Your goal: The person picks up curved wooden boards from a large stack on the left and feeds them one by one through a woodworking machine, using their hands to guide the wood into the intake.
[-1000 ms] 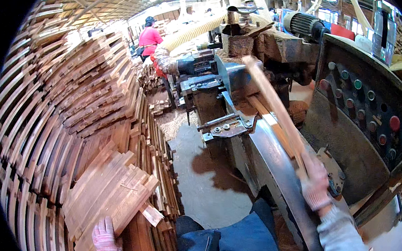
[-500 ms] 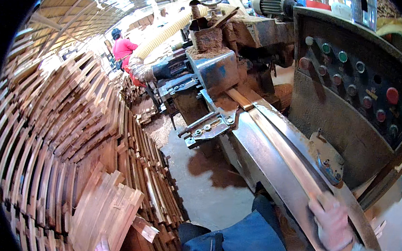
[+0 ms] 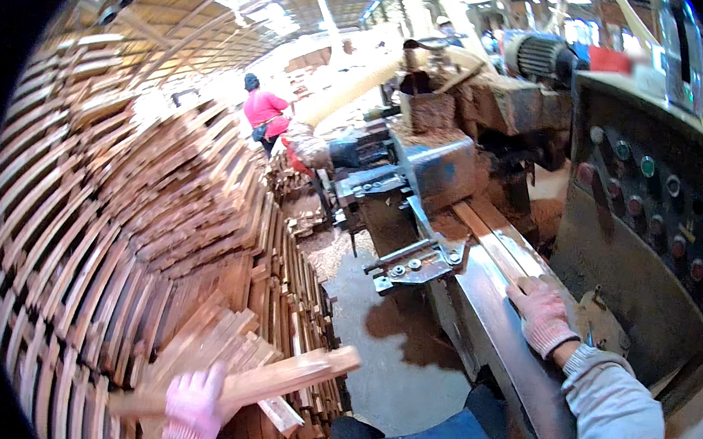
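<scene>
My left hand (image 3: 194, 408), in a pinkish glove, is closed round a wooden strip (image 3: 290, 376). The strip lies slantwise above a small pile of loose wooden pieces (image 3: 217, 338). On the right, my gloved right hand (image 3: 544, 316) rests with bent fingers on the near end of another wooden strip (image 3: 489, 245). This one lies along the metal bed (image 3: 515, 371) of a woodworking machine. Its far end runs in under the dusty blue machine housing (image 3: 440, 173), where it is hidden.
Tall stacks of wooden strips (image 3: 103, 255) fill the left side. A control panel (image 3: 650, 197) with coloured buttons stands at the right. A metal guide bracket (image 3: 415, 266) juts from the bed. Farther back, a person in a pink top (image 3: 264, 111) stands near a ribbed hose (image 3: 355, 93).
My right hand has moved forward along the bed, and the wooden strip has slid farther toward the housing. My left hand has taken up a strip from the pile. The view has shifted left.
</scene>
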`<state>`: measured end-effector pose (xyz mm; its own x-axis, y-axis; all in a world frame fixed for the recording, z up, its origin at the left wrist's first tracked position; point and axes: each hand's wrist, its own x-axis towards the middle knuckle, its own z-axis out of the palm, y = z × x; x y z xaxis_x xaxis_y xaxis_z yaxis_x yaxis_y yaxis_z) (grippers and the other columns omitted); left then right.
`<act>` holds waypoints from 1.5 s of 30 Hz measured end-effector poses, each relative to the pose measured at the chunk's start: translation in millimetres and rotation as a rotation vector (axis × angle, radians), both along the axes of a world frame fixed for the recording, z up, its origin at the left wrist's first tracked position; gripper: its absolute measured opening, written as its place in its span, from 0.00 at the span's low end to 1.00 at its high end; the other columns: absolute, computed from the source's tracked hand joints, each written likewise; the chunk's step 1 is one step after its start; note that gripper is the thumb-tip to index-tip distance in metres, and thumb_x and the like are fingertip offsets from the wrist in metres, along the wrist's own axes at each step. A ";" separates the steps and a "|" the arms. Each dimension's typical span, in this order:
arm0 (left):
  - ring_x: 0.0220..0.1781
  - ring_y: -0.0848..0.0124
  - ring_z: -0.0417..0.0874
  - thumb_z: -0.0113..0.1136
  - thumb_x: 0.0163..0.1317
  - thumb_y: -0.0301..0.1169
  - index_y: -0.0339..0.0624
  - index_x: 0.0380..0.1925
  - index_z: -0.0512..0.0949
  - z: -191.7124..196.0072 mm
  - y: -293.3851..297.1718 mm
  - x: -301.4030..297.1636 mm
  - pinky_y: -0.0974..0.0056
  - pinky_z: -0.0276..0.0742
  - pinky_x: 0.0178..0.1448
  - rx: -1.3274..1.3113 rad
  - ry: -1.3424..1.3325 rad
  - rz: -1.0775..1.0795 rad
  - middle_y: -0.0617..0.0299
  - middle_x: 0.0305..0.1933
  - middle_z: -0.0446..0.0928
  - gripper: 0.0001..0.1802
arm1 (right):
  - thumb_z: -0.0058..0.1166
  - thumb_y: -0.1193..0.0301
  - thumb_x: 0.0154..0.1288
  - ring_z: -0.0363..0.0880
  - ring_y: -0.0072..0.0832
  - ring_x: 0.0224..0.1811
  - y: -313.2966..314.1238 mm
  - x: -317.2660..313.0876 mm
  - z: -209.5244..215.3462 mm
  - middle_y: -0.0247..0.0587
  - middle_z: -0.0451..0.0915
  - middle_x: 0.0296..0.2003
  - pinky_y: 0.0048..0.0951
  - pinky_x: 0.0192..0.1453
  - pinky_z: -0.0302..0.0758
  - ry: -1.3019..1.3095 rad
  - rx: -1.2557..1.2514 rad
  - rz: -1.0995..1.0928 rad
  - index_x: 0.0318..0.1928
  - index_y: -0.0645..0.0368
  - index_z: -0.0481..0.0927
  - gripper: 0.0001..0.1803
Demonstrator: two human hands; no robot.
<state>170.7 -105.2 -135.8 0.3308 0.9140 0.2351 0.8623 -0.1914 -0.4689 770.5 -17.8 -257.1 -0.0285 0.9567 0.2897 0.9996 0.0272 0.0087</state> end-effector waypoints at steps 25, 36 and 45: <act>0.70 0.49 0.76 0.72 0.56 0.34 0.45 0.66 0.75 -22.3 91.3 118.3 0.47 0.69 0.77 -0.093 -0.356 -0.344 0.52 0.63 0.79 0.36 | 0.72 0.71 0.55 0.77 0.56 0.59 -301.2 -39.2 -13.6 0.58 0.78 0.62 0.50 0.65 0.74 0.109 0.092 -0.317 0.77 0.60 0.67 0.48; 0.71 0.47 0.71 0.79 0.47 0.48 0.42 0.73 0.66 -94.0 -53.8 -107.0 0.45 0.66 0.75 -0.097 -0.239 0.437 0.46 0.69 0.72 0.53 | 0.64 0.57 0.65 0.80 0.54 0.55 5.8 6.5 -21.8 0.54 0.79 0.62 0.49 0.59 0.78 0.155 0.479 -0.035 0.74 0.57 0.68 0.40; 0.77 0.45 0.67 0.84 0.38 0.38 0.45 0.80 0.59 -148.1 -61.2 -139.4 0.46 0.62 0.81 -0.039 -0.156 0.521 0.45 0.77 0.66 0.65 | 0.66 0.68 0.60 0.80 0.53 0.53 -53.8 -28.3 -40.4 0.54 0.81 0.58 0.50 0.57 0.76 0.241 0.423 0.052 0.74 0.58 0.70 0.40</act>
